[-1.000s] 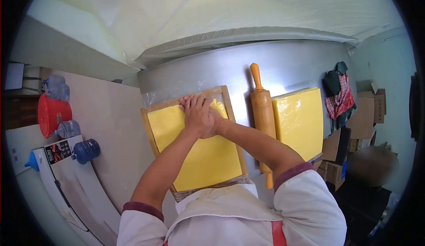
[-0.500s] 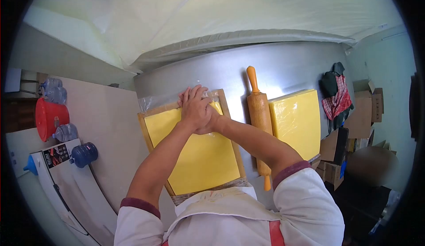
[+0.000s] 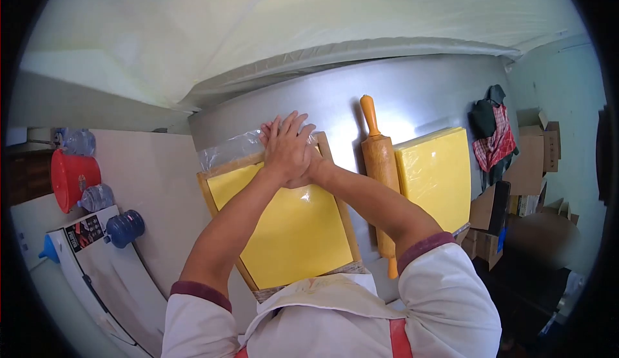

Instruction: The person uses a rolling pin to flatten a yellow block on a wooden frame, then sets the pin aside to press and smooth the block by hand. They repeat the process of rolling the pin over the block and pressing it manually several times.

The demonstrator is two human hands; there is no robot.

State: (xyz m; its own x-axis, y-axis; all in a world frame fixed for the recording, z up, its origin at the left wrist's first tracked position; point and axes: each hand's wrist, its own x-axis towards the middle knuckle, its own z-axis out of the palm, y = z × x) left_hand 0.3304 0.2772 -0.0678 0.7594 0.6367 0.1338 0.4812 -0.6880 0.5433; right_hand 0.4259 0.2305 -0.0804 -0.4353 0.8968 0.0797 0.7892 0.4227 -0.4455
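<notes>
A wooden frame [image 3: 340, 219] surrounds a flat yellow slab [image 3: 296, 239] under clear plastic film [image 3: 235, 146]. My left hand [image 3: 288, 148] lies on top of my right hand [image 3: 308, 170], both at the frame's far edge. The left fingers are spread and point away from me. Most of the right hand is covered by the left, with some fingertips showing at its left side. To the right lies a wooden rolling pin [image 3: 380, 164], beside a stack of yellow sheets [image 3: 435, 181] wrapped in plastic.
The metal table [image 3: 322, 100] meets a hanging plastic sheet [image 3: 361, 10] at the back. A checked cloth [image 3: 498, 140] lies at the right, near cardboard boxes [image 3: 525, 164]. At the left are a red bucket [image 3: 74, 181], water bottles [image 3: 125, 228] and a white appliance [image 3: 119, 280].
My stacked hands have shifted slightly, and the left fingers are spread wider over the frame's far edge. The whole view has tilted a little.
</notes>
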